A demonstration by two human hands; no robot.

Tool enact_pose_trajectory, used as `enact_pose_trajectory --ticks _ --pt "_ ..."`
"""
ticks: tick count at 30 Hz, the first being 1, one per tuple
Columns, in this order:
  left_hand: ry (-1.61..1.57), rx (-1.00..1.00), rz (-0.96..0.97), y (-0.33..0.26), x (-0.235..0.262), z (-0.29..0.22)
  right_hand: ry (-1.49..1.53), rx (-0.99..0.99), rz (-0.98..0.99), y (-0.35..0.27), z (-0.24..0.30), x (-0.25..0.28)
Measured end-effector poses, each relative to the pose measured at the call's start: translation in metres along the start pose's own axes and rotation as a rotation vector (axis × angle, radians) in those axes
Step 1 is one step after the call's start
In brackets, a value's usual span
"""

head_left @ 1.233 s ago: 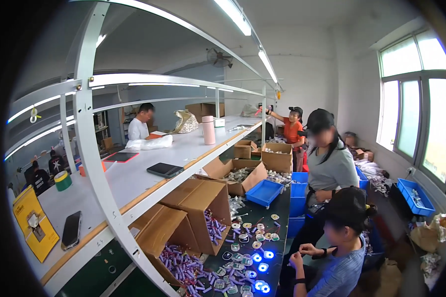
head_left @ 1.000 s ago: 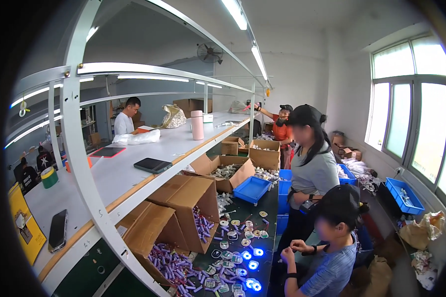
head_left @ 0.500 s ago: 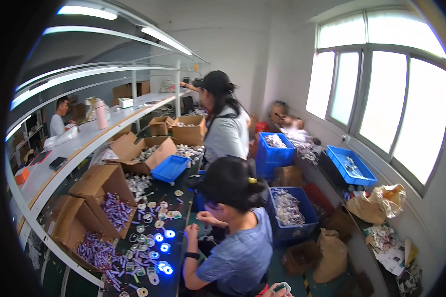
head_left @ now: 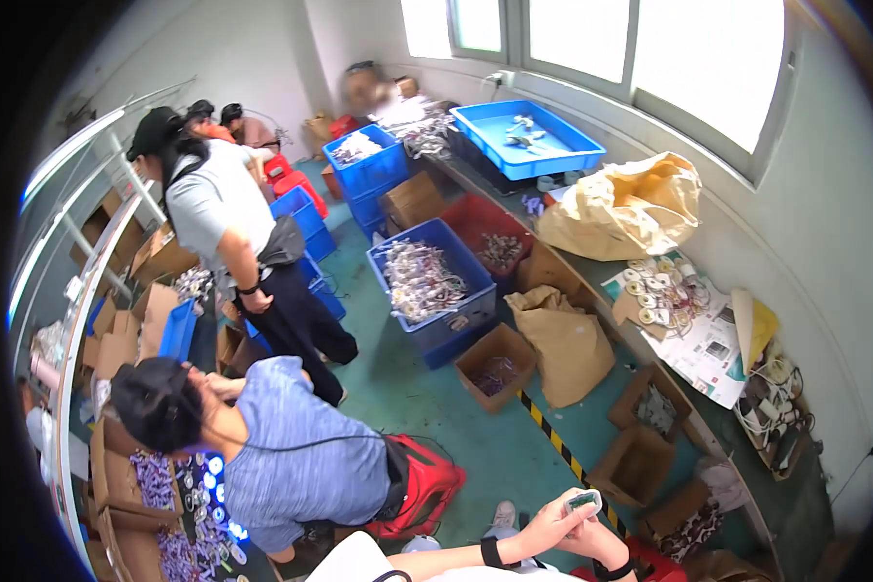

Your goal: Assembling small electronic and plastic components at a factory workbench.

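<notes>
My left hand (head_left: 538,529) and right hand (head_left: 601,545) clamp together on a small white device (head_left: 583,501), near the bottom edge. Open green floor (head_left: 427,403) lies ahead; blue bin (head_left: 435,281) farther, brown box (head_left: 496,364) between.

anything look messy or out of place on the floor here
Yes. The tan paper sack slumps crumpled on the green floor beside the blue crate heaped with tangled parts. Open cardboard boxes sit scattered at odd angles across the yellow-black stripe.
</notes>
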State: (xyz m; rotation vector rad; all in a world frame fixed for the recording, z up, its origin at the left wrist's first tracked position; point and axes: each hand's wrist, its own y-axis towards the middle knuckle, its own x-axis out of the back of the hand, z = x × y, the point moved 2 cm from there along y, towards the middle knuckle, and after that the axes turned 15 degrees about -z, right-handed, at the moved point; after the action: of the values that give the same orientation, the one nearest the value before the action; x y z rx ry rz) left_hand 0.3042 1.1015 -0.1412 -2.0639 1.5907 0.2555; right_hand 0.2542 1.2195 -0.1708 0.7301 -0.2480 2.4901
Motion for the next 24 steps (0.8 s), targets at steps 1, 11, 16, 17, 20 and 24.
enact_pose_trajectory --ticks 1,11,16,17,20,24 --pt "0.034 -0.006 0.006 0.006 -0.008 0.001 0.053 -0.024 -0.067 -0.003 -0.003 0.007" --pt "-0.058 0.011 -0.057 0.037 0.003 -0.009 0.021 0.004 -0.146 0.033 -0.003 0.013" --pt "-0.116 -0.241 -0.299 0.051 0.021 -0.043 0.102 0.060 -0.194 0.078 0.012 0.021" --pt "-0.147 -0.242 -0.312 0.052 0.027 -0.053 0.099 0.016 -0.155 0.086 0.013 0.022" --pt "-0.188 -0.271 -0.314 0.068 0.058 -0.071 0.066 0.088 -0.201 0.123 0.025 0.021" --pt "-0.213 -0.318 -0.340 0.088 0.102 -0.114 0.060 0.189 -0.170 0.189 0.050 0.014"
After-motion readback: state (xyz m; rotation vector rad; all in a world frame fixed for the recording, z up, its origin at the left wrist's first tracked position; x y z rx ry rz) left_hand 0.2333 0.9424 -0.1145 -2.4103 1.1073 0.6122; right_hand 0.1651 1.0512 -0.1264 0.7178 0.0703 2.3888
